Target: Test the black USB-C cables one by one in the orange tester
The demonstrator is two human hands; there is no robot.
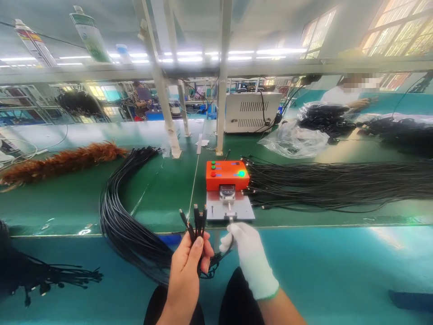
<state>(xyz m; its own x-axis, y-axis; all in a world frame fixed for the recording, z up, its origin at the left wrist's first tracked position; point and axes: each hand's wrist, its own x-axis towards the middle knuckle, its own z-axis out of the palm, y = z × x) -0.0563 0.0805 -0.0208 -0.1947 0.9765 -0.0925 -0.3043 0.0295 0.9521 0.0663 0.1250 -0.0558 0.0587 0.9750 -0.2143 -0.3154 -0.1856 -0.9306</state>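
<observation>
My bare left hand (189, 262) is closed around several black USB cables (199, 221), their plugs pointing up. My right hand (245, 248), in a white glove, pinches one black cable at the front edge of a metal plate (245, 210). That cable's plug is at the small fixture on the plate, partly hidden by my fingers. Behind the fixture sits a small digital gauge (227, 191). An orange test box (221, 180) stands at the back of the plate, with a green light glowing on its right side.
A thick bundle of black cables (117, 203) curves over the bench edge on the left. More black cables (331, 185) lie spread to the right. A brown feathery bundle (64, 162), a clear plastic bag (294, 140) and metal posts (221, 90) stand farther back. A co-worker (341, 92) sits beyond.
</observation>
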